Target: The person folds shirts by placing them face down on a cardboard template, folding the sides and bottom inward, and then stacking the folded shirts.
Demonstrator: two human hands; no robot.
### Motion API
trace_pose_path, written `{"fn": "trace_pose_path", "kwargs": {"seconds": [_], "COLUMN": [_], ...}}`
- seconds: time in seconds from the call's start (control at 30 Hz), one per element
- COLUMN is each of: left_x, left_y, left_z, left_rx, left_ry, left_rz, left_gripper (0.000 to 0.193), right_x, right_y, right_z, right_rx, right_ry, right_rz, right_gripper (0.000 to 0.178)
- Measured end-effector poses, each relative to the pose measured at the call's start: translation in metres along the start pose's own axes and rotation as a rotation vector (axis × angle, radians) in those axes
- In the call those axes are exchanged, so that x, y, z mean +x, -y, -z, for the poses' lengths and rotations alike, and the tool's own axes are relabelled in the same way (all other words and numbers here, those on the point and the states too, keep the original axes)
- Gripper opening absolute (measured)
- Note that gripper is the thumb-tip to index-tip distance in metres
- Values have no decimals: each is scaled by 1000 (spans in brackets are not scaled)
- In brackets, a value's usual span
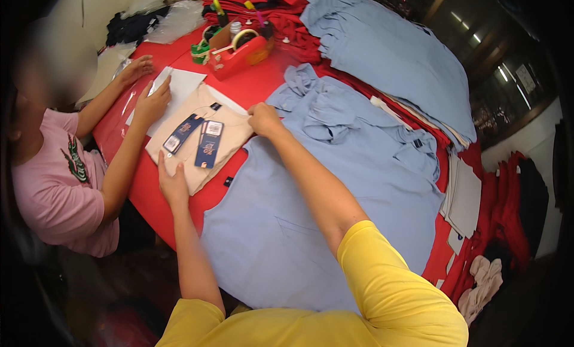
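Head view: a folded beige shirt [197,145] sits left of centre on the red table [251,87], with two dark tags [197,139] on top. Left hand [173,182] lies flat, fingers together, on its lower edge. Right hand [263,119] pinches its upper right corner. A blue shirt [335,185] fills the middle. At upper left, a co-worker's hands [143,90] press white paper [179,87].

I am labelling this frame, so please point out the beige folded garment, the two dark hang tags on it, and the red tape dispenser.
beige folded garment [221,145]: head view, bare cloth right of the tags.
dark hang tags [208,145]: head view, middle of the right tag.
red tape dispenser [242,54]: head view, its red side wall.
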State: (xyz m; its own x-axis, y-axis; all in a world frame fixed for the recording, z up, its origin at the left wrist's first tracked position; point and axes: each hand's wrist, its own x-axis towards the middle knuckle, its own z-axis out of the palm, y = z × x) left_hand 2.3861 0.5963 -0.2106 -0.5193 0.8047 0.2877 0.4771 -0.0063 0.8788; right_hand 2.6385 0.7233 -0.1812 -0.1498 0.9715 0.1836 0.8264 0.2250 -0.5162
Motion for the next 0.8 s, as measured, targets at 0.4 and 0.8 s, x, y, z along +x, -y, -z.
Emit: {"fn": "trace_pose_path", "kwargs": {"seconds": [0.4,0.8], "left_x": [21,-135], "left_y": [8,-92], "left_z": [59,-68], "left_rx": [493,440], "left_ry": [130,504], "left_rz": [22,-886], "left_gripper": [59,40], "right_x": [-289,-426], "right_y": [-212,-317], "right_z": [233,320], "right_rx": [-243,-607], "right_ry": [-828,-375], "right_rz": [-319,-1306], "right_gripper": [26,47]}}
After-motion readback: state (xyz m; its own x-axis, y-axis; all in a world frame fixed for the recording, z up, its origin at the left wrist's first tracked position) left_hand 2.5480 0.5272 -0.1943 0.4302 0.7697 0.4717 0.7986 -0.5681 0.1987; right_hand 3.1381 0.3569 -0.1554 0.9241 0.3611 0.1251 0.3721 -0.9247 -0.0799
